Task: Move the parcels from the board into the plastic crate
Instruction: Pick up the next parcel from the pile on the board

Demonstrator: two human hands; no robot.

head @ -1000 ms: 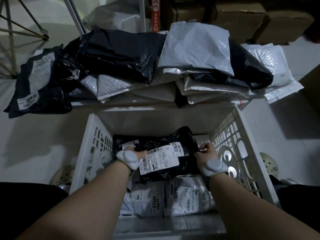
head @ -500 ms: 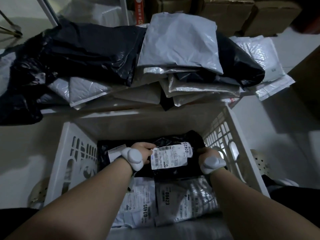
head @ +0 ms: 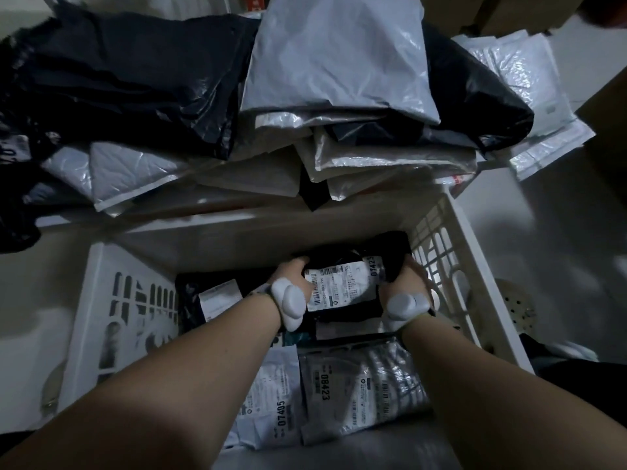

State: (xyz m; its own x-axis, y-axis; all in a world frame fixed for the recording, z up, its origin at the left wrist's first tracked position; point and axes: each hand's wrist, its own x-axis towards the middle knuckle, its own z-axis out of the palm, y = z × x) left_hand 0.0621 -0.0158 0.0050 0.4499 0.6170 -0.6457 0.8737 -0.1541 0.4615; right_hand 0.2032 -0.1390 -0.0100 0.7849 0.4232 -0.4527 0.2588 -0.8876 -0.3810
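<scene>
A black parcel (head: 342, 286) with a white shipping label lies low inside the white plastic crate (head: 112, 300), toward its far right corner. My left hand (head: 295, 276) grips its left edge and my right hand (head: 407, 279) grips its right edge. Under and beside it lie other parcels: a grey one marked 08423 (head: 356, 388), a white one marked 07405 (head: 271, 401) and a black one with a label (head: 210, 296). Beyond the crate, the board (head: 217, 208) carries a heap of black, grey and white parcels (head: 336, 62).
Cardboard boxes (head: 509, 11) stand behind the heap. White bubble mailers (head: 529, 72) hang over the board's right end. Pale floor (head: 559, 232) lies to the right of the crate, and a round perforated object (head: 512, 303) sits by its right wall.
Both hands have pushed the black parcel deeper and further into the crate's far right corner. The view has dipped closer to the crate.
</scene>
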